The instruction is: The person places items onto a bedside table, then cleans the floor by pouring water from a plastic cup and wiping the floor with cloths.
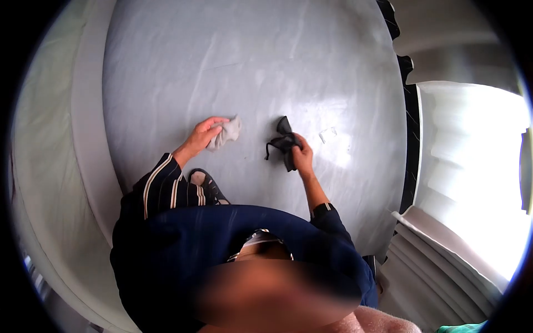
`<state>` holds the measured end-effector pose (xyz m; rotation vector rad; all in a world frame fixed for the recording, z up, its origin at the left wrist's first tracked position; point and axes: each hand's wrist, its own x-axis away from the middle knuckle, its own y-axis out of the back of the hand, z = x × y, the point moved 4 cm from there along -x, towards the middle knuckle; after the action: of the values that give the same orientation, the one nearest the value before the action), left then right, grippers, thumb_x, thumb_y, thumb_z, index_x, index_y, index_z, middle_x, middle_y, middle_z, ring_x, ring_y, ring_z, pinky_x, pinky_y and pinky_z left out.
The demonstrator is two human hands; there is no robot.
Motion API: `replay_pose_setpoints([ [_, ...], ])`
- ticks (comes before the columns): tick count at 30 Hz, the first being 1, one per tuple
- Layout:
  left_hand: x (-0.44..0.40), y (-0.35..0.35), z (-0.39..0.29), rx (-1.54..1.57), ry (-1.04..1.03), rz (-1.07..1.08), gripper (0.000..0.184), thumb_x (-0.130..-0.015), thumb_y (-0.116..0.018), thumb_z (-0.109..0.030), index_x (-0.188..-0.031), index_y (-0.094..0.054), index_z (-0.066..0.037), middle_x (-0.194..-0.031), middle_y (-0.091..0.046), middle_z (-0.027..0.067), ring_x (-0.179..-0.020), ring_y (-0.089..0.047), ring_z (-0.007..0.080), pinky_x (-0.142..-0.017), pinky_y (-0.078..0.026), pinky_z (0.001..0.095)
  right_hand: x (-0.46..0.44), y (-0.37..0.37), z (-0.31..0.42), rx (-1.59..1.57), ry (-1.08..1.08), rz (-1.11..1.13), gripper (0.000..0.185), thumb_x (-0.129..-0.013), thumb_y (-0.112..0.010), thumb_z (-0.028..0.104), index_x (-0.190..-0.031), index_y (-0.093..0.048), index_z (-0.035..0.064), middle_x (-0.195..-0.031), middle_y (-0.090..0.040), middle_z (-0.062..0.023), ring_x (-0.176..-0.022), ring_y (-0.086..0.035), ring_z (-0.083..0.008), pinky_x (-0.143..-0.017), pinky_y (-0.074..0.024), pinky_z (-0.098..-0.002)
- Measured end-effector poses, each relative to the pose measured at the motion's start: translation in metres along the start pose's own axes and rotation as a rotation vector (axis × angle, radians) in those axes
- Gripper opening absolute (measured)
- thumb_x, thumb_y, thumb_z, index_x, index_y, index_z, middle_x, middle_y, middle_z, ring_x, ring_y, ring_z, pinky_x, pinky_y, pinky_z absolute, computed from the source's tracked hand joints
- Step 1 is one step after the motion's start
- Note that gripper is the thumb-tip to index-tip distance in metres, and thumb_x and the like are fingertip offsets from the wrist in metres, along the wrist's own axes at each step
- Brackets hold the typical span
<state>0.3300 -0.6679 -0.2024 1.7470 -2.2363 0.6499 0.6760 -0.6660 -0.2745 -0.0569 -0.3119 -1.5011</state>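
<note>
My left hand [203,137] is closed on a light grey crumpled cloth [227,134], which sticks out past the fingertips to the right. My right hand [302,154] grips a bunched black cloth item [285,141] with a thin strap or cord dangling at its left side; its exact kind I cannot make out. Both things are held apart from each other, above the grey floor [244,72]. Part of the black item lies hidden behind my right fingers.
A sandalled foot [202,180] shows below my left hand. Along the left runs a pale, fabric-like surface [55,127]. To the right are a bright window [472,166], grey curtains [444,261] and a black edging [411,133]. A small pale patch [328,135] shows on the floor.
</note>
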Motion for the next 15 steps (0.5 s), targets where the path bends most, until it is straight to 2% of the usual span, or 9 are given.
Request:
replay_pose_setpoints([
  [1,-0.003,0.008,-0.006,-0.033,-0.050,0.001,0.029,-0.095,-0.049,-0.010,-0.123,-0.055,-0.005,-0.111,-0.061,0.0028,-0.100,-0.056,0.0089,-0.090,-0.046,0.0263,0.001,0.005,0.006,-0.024,-0.137,-0.057,0.044,-0.081,-0.049,0.002,-0.124,-0.056,0.0004,-0.110,-0.062,-0.0072,-0.100,-0.057,-0.0129,-0.091,-0.0448,-0.0270],
  [2,-0.004,0.012,-0.004,0.095,-0.073,-0.016,0.030,-0.095,-0.049,-0.010,-0.124,-0.054,-0.005,-0.112,-0.060,0.0030,-0.102,-0.056,0.0090,-0.090,-0.046,0.0261,0.001,0.012,0.011,-0.102,-0.087,-0.101,0.042,-0.082,-0.049,0.001,-0.124,-0.055,0.0000,-0.110,-0.062,-0.0068,-0.099,-0.057,-0.0125,-0.088,-0.0456,-0.0258],
  [4,-0.007,0.019,-0.010,0.352,-0.122,-0.051,0.031,-0.096,-0.050,-0.012,-0.126,-0.052,-0.005,-0.114,-0.060,0.0035,-0.104,-0.055,0.0093,-0.090,-0.046,0.0258,0.001,0.031,0.016,-0.282,-0.120,-0.119,0.043,-0.082,-0.050,-0.001,-0.124,-0.055,-0.0001,-0.108,-0.062,-0.0060,-0.095,-0.058,-0.0119,-0.083,-0.0463,-0.0246],
  [7,-0.020,0.034,-0.006,0.073,-0.152,-0.207,0.040,-0.094,-0.054,-0.020,-0.131,-0.047,-0.005,-0.121,-0.058,0.0119,-0.111,-0.056,0.0193,-0.093,-0.046,0.0320,0.004,0.074,0.008,-0.460,-0.159,-0.142,0.040,-0.082,-0.050,-0.002,-0.122,-0.055,0.0001,-0.103,-0.062,-0.0050,-0.088,-0.058,-0.0129,-0.077,-0.0469,-0.0251],
  [8,-0.024,0.051,-0.002,-0.309,-0.193,-0.310,0.044,-0.093,-0.056,-0.022,-0.133,-0.046,-0.004,-0.124,-0.056,0.0156,-0.115,-0.053,0.0237,-0.096,-0.044,0.0350,0.002,0.080,0.011,-0.435,-0.122,-0.136,0.035,-0.084,-0.051,0.001,-0.118,-0.055,0.0006,-0.098,-0.063,-0.0049,-0.079,-0.060,-0.0127,-0.067,-0.0491,-0.0243],
  [10,-0.031,0.073,0.008,-1.090,-0.264,-0.487,0.052,-0.092,-0.058,-0.028,-0.135,-0.043,-0.003,-0.131,-0.051,0.0229,-0.123,-0.048,0.0327,-0.101,-0.040,0.0410,0.006,0.083,0.018,-0.447,-0.135,-0.134,0.034,-0.084,-0.050,0.001,-0.118,-0.055,0.0002,-0.097,-0.062,-0.0052,-0.077,-0.059,-0.0120,-0.066,-0.0488,-0.0235],
  [11,-0.032,0.076,0.017,-1.137,-0.209,-0.528,0.060,-0.087,-0.062,-0.033,-0.138,-0.041,-0.007,-0.139,-0.041,0.0270,-0.130,-0.038,0.0403,-0.106,-0.033,0.0456,0.008,0.082,0.019,-0.438,-0.140,-0.138,0.038,-0.084,-0.050,0.000,-0.122,-0.054,-0.0004,-0.101,-0.062,-0.0062,-0.084,-0.060,-0.0124,-0.072,-0.0491,-0.0237],
  [14,-0.036,0.037,0.005,-1.337,-0.371,-0.399,0.059,-0.085,-0.064,-0.027,-0.138,-0.041,-0.013,-0.141,-0.040,0.0213,-0.129,-0.037,0.0402,-0.106,-0.033,0.0455,0.012,0.058,0.012,-0.248,-0.131,-0.132,0.041,-0.083,-0.048,-0.002,-0.123,-0.054,-0.0028,-0.109,-0.062,-0.0068,-0.098,-0.058,-0.0130,-0.087,-0.0453,-0.0257],
  [15,-0.033,0.023,0.009,-1.449,-0.387,-0.313,0.056,-0.084,-0.064,-0.024,-0.135,-0.045,-0.013,-0.137,-0.044,0.0193,-0.128,-0.039,0.0383,-0.104,-0.034,0.0444,0.014,0.048,0.000,-0.176,-0.105,-0.133,0.042,-0.082,-0.049,0.000,-0.123,-0.054,-0.0031,-0.109,-0.062,-0.0066,-0.098,-0.057,-0.0125,-0.087,-0.0446,-0.0255],
])
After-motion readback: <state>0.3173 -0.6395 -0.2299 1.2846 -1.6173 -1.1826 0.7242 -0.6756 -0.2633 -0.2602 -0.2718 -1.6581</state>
